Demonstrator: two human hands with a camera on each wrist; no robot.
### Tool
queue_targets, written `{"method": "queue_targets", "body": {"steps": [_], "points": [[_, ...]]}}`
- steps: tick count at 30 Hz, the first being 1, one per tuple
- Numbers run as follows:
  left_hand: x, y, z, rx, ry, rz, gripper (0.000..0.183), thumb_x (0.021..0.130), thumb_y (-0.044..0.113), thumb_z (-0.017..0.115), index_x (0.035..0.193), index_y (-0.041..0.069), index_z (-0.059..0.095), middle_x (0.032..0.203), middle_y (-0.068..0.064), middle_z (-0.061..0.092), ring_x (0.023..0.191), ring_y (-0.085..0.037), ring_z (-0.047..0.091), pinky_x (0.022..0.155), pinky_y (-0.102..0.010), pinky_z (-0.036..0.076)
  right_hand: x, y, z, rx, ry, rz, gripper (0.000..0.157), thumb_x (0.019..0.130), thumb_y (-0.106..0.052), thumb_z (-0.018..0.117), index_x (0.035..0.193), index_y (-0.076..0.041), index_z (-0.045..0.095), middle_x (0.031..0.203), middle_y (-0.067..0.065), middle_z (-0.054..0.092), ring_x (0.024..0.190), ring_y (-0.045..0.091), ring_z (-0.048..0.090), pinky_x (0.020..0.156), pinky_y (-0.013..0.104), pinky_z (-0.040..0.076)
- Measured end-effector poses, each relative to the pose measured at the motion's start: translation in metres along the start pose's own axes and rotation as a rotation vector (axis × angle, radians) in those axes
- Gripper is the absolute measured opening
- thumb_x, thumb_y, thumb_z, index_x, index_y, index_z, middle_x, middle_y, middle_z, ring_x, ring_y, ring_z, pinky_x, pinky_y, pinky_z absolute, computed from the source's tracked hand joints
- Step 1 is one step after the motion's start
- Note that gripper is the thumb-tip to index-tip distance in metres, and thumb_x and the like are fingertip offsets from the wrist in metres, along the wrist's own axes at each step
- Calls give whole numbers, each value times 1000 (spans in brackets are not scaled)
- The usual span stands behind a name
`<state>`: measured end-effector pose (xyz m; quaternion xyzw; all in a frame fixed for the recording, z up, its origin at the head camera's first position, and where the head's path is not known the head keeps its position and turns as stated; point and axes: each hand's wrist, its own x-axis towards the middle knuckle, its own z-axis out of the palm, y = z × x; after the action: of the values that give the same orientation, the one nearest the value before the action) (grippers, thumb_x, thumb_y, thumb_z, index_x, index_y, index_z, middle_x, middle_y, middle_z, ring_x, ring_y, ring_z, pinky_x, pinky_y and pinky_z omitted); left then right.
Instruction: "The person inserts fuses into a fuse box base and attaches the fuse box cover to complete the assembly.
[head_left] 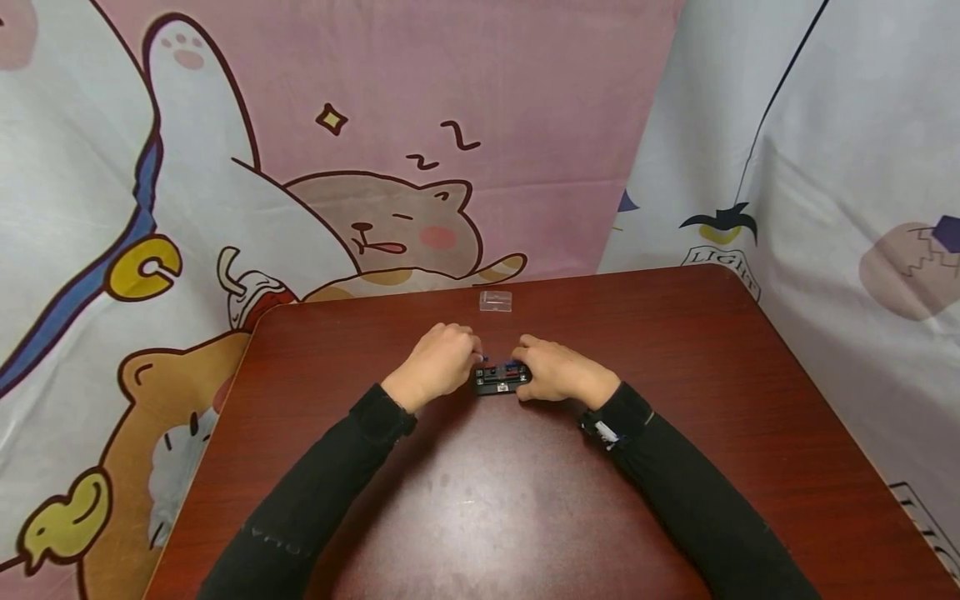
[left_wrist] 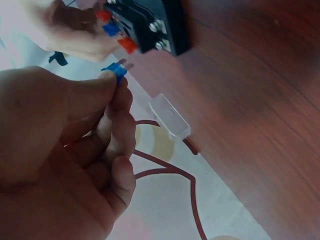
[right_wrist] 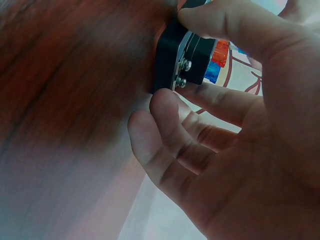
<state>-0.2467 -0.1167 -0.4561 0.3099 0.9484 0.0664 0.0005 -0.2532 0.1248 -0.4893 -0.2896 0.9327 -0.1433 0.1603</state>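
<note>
Left grip (head_left: pixel 438 367) pinched blue fuse (left_wrist: pixel 116 71), apart from block (left_wrist: pixel 172 22) | right grip (head_left: pixel 561 372) held block | other fuses (left_wrist: pixel 128 46) already sat inside | cover (head_left: pixel 496 301) lay off; work seemed unfinished

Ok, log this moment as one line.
left hand: pinches blue fuse, apart from block | right hand: grips block | clear cover: on table, beyond hands

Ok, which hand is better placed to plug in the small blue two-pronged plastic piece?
Probably the left hand: it pinches the blue plastic piece with its prongs pointing toward the rectangular black block. The right hand grips that block.
</note>
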Motion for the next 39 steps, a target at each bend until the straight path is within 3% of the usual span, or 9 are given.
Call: {"method": "queue_targets", "body": {"steps": [9, 19, 26, 39], "points": [[-5, 12, -4, 5, -21, 64, 10, 105, 20, 78, 107, 13, 85, 102, -3, 80, 101, -25, 75, 91, -42, 56, 1, 1, 1, -3, 3, 1, 64, 92, -36, 85, 146, -9, 67, 127, 6, 59, 97, 21, 63, 90, 42, 56], [-4, 19, -1, 33, -64, 72, 10, 105, 18, 78, 107, 12, 85, 102, -3, 80, 98, -24, 74, 90, -40, 55, 0, 0, 0, 14, -14, 23, 66, 94, -36, 86, 150, -9, 65, 128, 6, 59, 98, 20, 63, 88, 40, 56], [-3, 17, 3, 53, -45, 74, 8, 104, 17, 79, 102, 13, 85, 96, -1, 78, 92, -22, 73, 85, -39, 54, -1, -2, 0, 13, -16, 30, 68, 94, -37, 85, 152, -9, 63, 132, 6, 59, 104, 20, 63, 95, 43, 57], [-3, 19, 3, 42, -82, 56, 10, 106, 20, 77, 107, 14, 85, 101, -1, 78, 97, -22, 73, 88, -38, 52, -1, -1, 0, 16, -13, 26, 67, 93, -35, 85, 150, -8, 64, 133, 7, 59, 99, 20, 63, 90, 40, 57]]}}
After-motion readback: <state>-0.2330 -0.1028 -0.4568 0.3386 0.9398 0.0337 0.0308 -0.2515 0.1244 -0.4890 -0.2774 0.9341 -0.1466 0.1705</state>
